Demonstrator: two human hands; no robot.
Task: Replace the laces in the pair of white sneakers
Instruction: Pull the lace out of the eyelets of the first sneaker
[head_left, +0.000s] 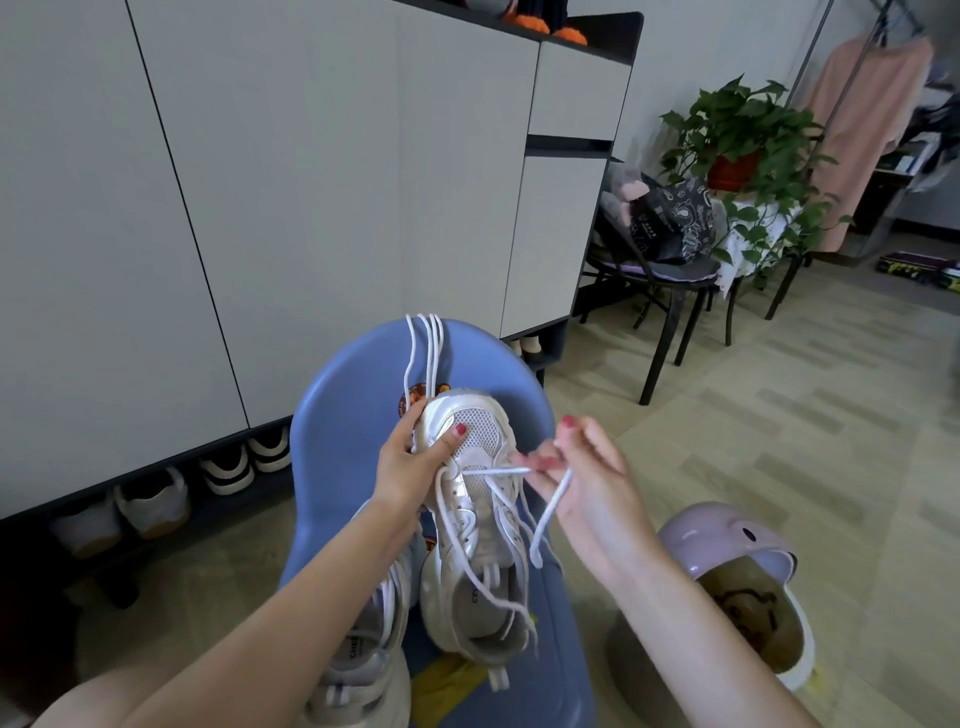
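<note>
A white sneaker is held up over a blue chair, toe pointing away. My left hand grips its toe end from the left, thumb on the mesh. My right hand pinches a white lace just right of the shoe's front eyelets; the lace runs across the lowest eyelets and its free end hangs down. The second white sneaker lies on the chair seat under my left forearm. More white laces drape over the chair's backrest.
A grey cabinet wall stands behind the chair, with several shoes under it. A lilac bin sits on the floor at my right. A dark chair with a bag and a potted plant stand farther right.
</note>
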